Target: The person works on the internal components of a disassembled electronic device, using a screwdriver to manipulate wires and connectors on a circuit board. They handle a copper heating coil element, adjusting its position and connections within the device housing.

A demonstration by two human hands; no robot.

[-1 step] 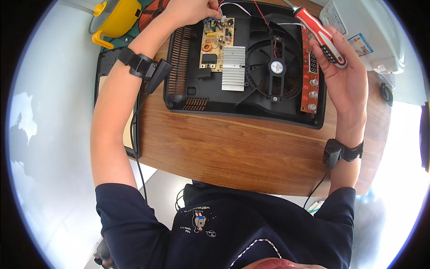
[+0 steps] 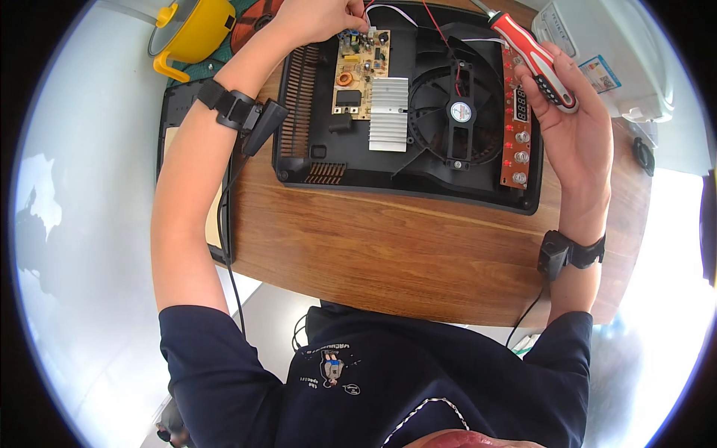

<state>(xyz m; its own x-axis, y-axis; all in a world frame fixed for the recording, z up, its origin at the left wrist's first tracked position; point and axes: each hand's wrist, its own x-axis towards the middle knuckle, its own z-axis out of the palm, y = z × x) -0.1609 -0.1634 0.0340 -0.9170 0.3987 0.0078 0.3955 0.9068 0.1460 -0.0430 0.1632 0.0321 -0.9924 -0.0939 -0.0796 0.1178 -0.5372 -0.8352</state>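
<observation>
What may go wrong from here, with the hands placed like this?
The red and black screwdriver in the right hand might slip and strike the long brown circuit board. The left hand, at the top edge of the tan rectangular circuit board, might strain the thin white wire beside it.

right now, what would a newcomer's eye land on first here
The red-handled screwdriver in the right hand stands out first, at upper right. Next come the black fan, just right of the silver heatsink, and the bright yellow pot at upper left.
</observation>
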